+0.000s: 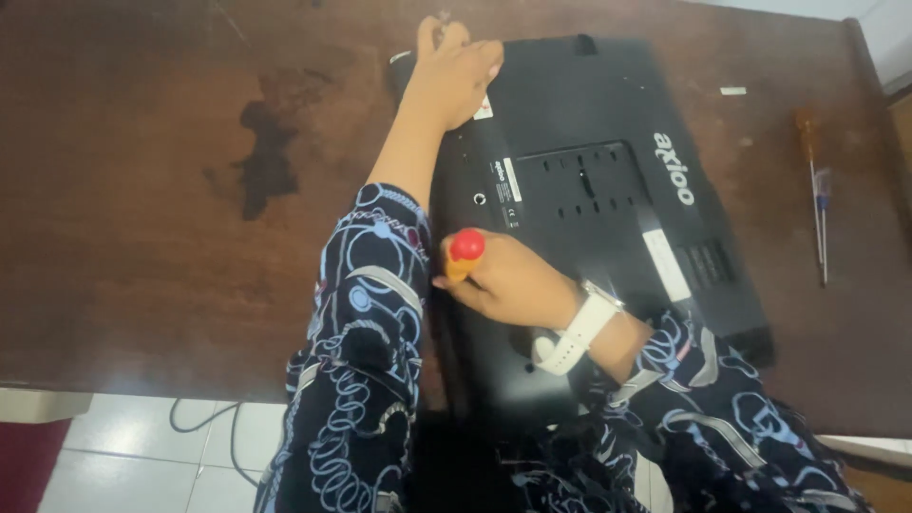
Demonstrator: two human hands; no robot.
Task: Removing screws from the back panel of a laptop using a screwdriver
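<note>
Dark brown wood is filling most of the view: the table (142, 237), with a darker stain (264, 152) toward its far left part. I am pressing my left hand (458, 76) flat, fingers spread open, on the far left corner of a black laptop (608, 190) that is lying upside down across the middle of the table, reaching toward the near edge. My right hand (508, 280) is closing around a screwdriver (465, 249) with a red and orange handle, holding it against the laptop's left side, near its near end. Two more screwdrivers (817, 190) are lying side by side by the right edge, well apart from the laptop. White floor tiles (142, 456) and a cable (204, 418) are showing below the near edge.
</note>
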